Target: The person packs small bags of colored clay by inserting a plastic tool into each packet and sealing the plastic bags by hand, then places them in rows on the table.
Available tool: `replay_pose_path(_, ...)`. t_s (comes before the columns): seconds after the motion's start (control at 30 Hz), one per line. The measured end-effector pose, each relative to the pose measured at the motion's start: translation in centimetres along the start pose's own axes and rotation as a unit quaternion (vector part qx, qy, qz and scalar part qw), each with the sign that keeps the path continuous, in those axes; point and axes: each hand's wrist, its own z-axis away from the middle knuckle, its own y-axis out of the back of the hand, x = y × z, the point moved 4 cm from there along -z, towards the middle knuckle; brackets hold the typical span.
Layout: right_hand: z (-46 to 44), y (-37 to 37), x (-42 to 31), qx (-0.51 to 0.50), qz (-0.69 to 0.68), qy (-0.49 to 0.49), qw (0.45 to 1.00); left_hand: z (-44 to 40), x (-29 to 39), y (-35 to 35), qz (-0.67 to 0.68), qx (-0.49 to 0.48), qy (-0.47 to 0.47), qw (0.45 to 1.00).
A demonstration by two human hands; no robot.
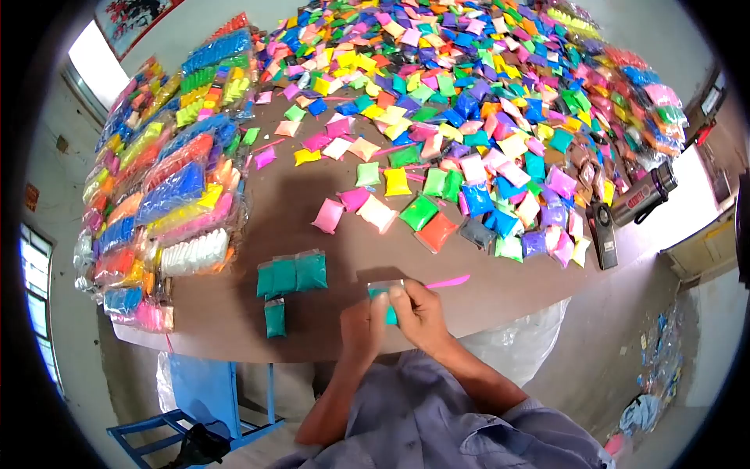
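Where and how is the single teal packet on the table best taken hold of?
Probably pinch the single teal packet by its long sides, with the left hand, once free, from the near side: its clear end lies close to the row of teal packets, while its sides and near end are unobstructed.

You held one small teal packet [391,316] between your left hand [364,320] and your right hand [419,316], pinched from both sides. A pale, see-through strip [378,284] ran along its far edge, just beyond your thumbs, and teal filling showed in the gap between your hands. Your fingers covered much of its rest.
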Motion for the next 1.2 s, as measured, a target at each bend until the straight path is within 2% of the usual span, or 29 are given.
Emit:
replay_pose_path(0.03,0.0,0.1,0.5,0.001,0.011,-0.023,1.0,0.0,-0.2,-0.2,0.002,0.006,0.001,1.0)
replay_pose_path(0.1,0.1,-0.1,0.6,0.011,0.019,-0.007,1.0,-0.3,0.1,-0.5,-0.069,0.004,-0.034,0.997)
replay_pose_path(0.33,0.3,0.0,1.9,0.034,0.044,0.005,0.998,-0.1,0.1,0.2,-0.006,-0.021,0.007,1.0)
replay_pose_path(0.43,0.2,0.1,1.8,0.047,0.0,-0.024,0.999,-0.2,1.7,0.6,-0.007,-0.053,0.0,0.999)
replay_pose_path(0.5,0.3,-0.2,1.2,0.042,-0.005,-0.032,0.999,-0.3,1.9,0.8,-0.017,-0.057,-0.038,0.998)
replay_pose_path(0.77,0.2,-0.5,-0.2,0.019,0.03,-0.053,0.998,-0.2,0.9,0.8,-0.007,-0.039,-0.054,0.998)
replay_pose_path(0.87,0.2,-0.2,0.8,0.015,0.068,-0.015,0.997,-0.1,0.7,0.6,-0.008,-0.03,-0.062,0.998)
replay_pose_path(1.03,0.3,-0.3,1.1,0.032,0.006,-0.043,0.999,-0.2,1.0,1.0,0.026,-0.028,-0.046,0.998)
replay_pose_path(1.2,0.8,-0.3,1.4,0.003,0.009,-0.042,0.999,-0.4,1.0,1.2,0.048,0.001,-0.025,0.999)
